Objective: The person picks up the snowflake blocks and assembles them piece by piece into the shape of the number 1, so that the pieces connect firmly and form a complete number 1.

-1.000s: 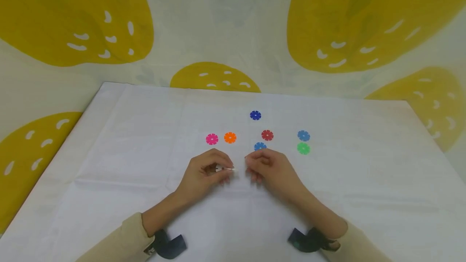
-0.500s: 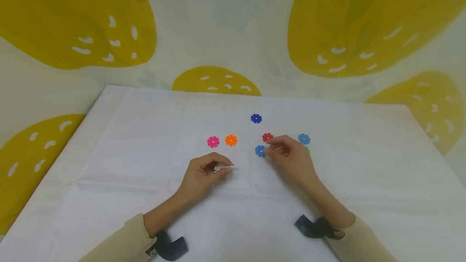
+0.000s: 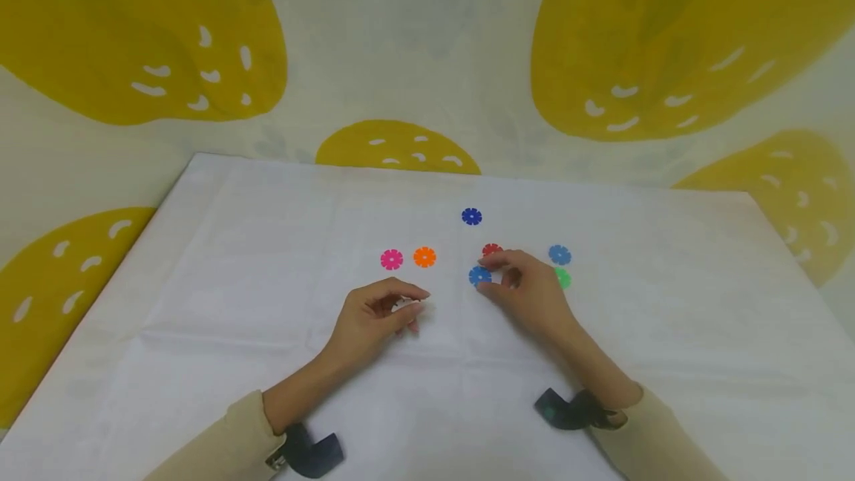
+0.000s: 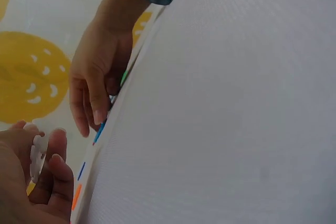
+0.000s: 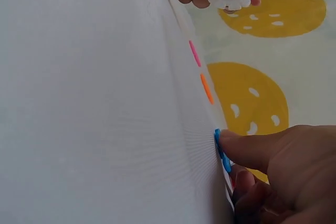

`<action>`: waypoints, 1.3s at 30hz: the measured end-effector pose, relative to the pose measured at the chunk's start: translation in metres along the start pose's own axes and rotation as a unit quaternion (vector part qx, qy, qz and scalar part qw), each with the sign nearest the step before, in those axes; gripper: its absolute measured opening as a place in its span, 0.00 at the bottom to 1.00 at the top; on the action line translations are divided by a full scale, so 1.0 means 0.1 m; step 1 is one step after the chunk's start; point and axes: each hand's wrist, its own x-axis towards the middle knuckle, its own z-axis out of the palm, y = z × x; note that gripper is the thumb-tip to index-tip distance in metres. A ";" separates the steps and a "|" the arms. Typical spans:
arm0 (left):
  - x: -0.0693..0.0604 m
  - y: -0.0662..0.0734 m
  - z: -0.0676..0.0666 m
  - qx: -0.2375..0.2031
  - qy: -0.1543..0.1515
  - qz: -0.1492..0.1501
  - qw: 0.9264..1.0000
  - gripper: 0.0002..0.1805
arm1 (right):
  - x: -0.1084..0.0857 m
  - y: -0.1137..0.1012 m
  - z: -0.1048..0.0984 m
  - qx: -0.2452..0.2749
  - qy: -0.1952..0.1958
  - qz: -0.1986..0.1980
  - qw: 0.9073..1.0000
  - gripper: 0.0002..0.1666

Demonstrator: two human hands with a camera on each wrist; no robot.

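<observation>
A backdrop [image 3: 414, 58] printed with yellow shapes stands behind the white-covered table [image 3: 234, 258]. Over it, the right hand [image 3: 531, 292] is now well apart from the left hand [image 3: 367, 318], near which it is a second ago. Its thumb and forefinger, closer together half a second ago, now span the near blue disc [image 3: 477, 278], a grip on opposite edges. I judge from this that the work is at taking hold of that disc, which appears to lie on the table. The left hand's grip pinches a white piece [image 5: 229, 2].

Of the other discs, the pink disc [image 3: 392, 263] and orange disc [image 3: 424, 260] sit side by side, the dark blue disc [image 3: 471, 220] lies farthest out, the red disc [image 3: 492, 249] and green disc [image 3: 564, 278] are partly covered by the right hand, and the far blue disc [image 3: 559, 252] is just beyond the green one.

The head view mostly hides the white piece; the right wrist view shows its scalloped rim and another white part against it, though whether the two join I cannot tell. That view also shows the thumb touching the near blue disc, seen edge-on.
</observation>
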 end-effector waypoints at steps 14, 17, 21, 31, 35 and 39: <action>0.02 0.15 0.03 0.003 -0.008 -0.025 1.000 0.09 | 0.00 0.01 0.02 -0.034 -0.022 -0.032 0.999 0.19; 0.02 0.15 0.03 -0.001 -0.008 -0.023 1.000 0.09 | 0.00 0.01 0.02 -0.024 -0.023 -0.033 0.999 0.17; 0.02 0.15 0.03 -0.002 -0.009 -0.025 1.000 0.09 | -0.01 0.02 0.01 -0.020 -0.029 -0.032 0.999 0.16; 0.01 0.12 0.03 0.001 -0.005 -0.041 0.999 0.09 | 0.00 0.04 -0.04 0.005 -0.023 -0.023 0.999 0.24; 0.01 0.10 0.03 -0.001 -0.003 -0.024 1.000 0.09 | 0.00 0.03 -0.05 0.024 -0.045 -0.032 0.998 0.26; 0.01 -0.05 0.01 0.002 0.004 -0.013 1.000 0.11 | -0.02 0.00 -0.08 0.080 -0.091 -0.038 0.992 0.28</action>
